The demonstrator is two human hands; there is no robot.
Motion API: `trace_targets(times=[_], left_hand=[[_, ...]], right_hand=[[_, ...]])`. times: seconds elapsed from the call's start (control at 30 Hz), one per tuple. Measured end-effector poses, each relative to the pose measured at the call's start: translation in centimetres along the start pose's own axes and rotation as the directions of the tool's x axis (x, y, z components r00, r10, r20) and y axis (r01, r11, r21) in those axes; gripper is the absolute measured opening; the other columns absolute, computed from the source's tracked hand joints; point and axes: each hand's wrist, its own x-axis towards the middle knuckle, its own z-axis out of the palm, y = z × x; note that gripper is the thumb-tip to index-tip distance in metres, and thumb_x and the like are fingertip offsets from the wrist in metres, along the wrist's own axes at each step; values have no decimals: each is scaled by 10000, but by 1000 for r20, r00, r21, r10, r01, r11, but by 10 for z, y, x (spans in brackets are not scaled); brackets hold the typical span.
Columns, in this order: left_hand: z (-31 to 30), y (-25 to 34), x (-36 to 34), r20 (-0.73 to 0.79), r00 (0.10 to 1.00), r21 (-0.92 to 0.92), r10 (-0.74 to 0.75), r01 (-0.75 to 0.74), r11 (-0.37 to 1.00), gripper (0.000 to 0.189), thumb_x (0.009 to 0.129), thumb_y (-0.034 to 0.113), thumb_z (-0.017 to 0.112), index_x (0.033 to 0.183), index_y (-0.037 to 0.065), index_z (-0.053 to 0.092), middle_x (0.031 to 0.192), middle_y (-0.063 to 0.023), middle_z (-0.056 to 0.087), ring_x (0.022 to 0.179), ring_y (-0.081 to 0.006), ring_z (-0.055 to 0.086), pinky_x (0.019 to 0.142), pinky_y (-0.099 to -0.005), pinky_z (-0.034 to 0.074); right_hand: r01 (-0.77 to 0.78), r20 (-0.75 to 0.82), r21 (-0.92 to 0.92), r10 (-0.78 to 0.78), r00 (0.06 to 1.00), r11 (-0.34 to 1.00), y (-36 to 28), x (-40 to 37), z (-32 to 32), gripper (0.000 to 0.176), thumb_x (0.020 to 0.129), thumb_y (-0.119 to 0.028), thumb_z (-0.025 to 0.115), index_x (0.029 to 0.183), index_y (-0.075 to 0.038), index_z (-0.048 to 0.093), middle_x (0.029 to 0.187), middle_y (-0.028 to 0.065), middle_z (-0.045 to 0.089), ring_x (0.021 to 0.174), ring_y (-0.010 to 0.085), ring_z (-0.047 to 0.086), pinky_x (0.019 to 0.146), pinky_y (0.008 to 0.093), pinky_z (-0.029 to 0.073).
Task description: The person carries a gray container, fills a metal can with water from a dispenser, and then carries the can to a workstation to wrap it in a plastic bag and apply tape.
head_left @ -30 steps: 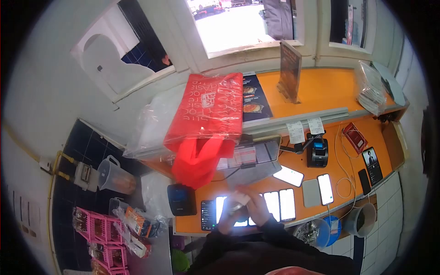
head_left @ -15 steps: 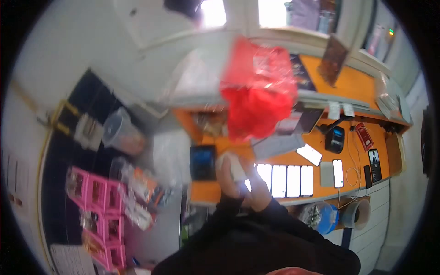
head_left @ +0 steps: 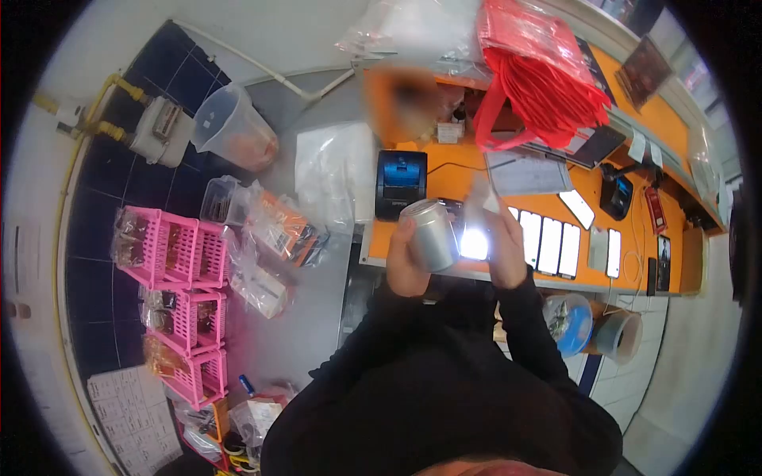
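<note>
My left hand (head_left: 406,266) is wrapped round a silver can (head_left: 433,236), held slightly tilted over the front edge of the orange counter (head_left: 454,159). In my right hand (head_left: 508,247) is a crumpled white piece of paper or tissue (head_left: 479,205), blurred and poking up past the fingers. Between the two hands glows the bright screen of a phone (head_left: 475,243) lying on the counter. A black receipt printer (head_left: 401,187) stands just beyond the can.
Several lit phones (head_left: 549,246) lie in a row to the right. Red bags (head_left: 548,103) hang over the counter's back. At left are pink baskets (head_left: 190,250), clear plastic bags (head_left: 333,170) and a plastic jug (head_left: 234,127) on a grey surface. Bins (head_left: 617,337) stand below the counter.
The view has swung left and down. My hands, close together before, are now apart; the silver can shows plainly in the left and the white piece is in the right.
</note>
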Motion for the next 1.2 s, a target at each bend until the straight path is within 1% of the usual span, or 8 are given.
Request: trace_targets(times=[0.27,0.33,0.5,0.57,0.83,0.9,1.0,1.2], left_hand=[[-24,-8,7,-403,854,280,328,-227,933,585,927,505,421,1227,7,487,1000,-87,595,942,-219,576,810,-343,466],[-56,-20,11,225,488,923,844,-385,-23,493,963,417,393,1174,-20,481,1025,-141,579,930,-266,550,827,-361,439],[-45,-20,7,468,328,882,821,-236,-409,521,948,311,488,1313,-50,398,1068,-189,563,968,-287,543,840,-382,439],[-15,-10,-2,-149,833,773,534,-238,588,577,935,386,489,1312,-43,402,1164,-163,531,1004,-271,554,855,-382,444],[-57,-2,8,-199,927,552,318,-162,818,566,887,552,511,1167,60,508,1111,-85,576,973,-209,590,883,-314,481],[-37,23,11,-214,922,-174,-322,288,942,648,792,683,535,1087,107,549,1019,-76,627,914,-221,616,895,-360,493],[-30,14,10,-341,902,-168,-263,217,962,690,761,734,521,1058,114,576,973,-84,650,898,-250,623,872,-413,492],[-52,4,-5,6,956,-124,-295,293,948,561,911,591,423,1165,104,538,1046,-76,627,971,-246,601,843,-428,486]], right_hand=[[202,86,-309,-184,979,929,3,-24,83,582,889,-268,602,1349,8,376,1203,235,539,1146,311,533,967,354,395],[393,144,-511,-375,916,764,6,-25,84,633,862,-274,638,1345,26,360,1252,252,500,1173,338,509,982,370,386],[324,108,-493,-313,944,808,18,-19,79,653,854,-253,644,1352,40,339,1275,260,467,1192,361,475,1001,376,371],[316,82,-366,-308,948,875,22,-11,74,629,876,-231,610,1366,40,322,1297,264,452,1202,364,467,1011,374,362],[646,356,-643,-586,728,412,22,-32,67,512,890,-74,546,1369,6,382,1388,224,403,1285,340,426,1010,361,413],[658,387,-658,-586,712,366,19,-38,59,484,865,-42,564,1334,-8,447,1378,209,426,1257,320,466,975,333,452],[725,495,-602,-556,667,333,33,-42,38,450,876,-44,552,1317,-10,470,1360,191,456,1250,308,476,991,347,440],[417,-84,-354,-473,877,837,13,-33,35,340,891,6,481,1221,-24,559,1236,183,573,1208,305,514,992,337,423]])
